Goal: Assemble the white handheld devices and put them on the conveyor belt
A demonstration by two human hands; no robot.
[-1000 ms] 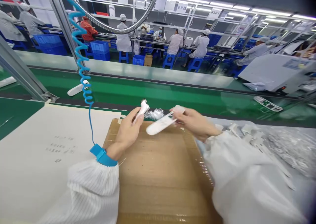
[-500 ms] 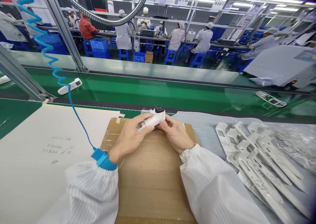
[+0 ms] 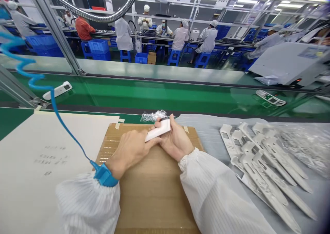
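Observation:
A white handheld device [image 3: 159, 131] with a dark tip is held tilted between both hands, over the cardboard sheet [image 3: 154, 192]. My left hand [image 3: 131, 149], wearing a blue wrist strap [image 3: 105, 175], is closed round the device's lower end. My right hand [image 3: 177, 139] cradles the upper end from the right, its fingers partly hidden behind the device. Just beyond the hands lies a crumpled piece of clear plastic [image 3: 154, 116].
Several white plastic shell parts [image 3: 257, 165] and clear bags [image 3: 304, 148] lie at right. On the green conveyor belt [image 3: 165, 98] rest a white device [image 3: 58, 90] at left and an open shell [image 3: 270, 98] at right. A coiled blue cord [image 3: 64, 122] runs to the wrist strap.
The device has turned in my hands, showing its smooth white side. My right palm has rolled upward under it, and my left hand has shifted to its lower end. The view has tilted slightly.

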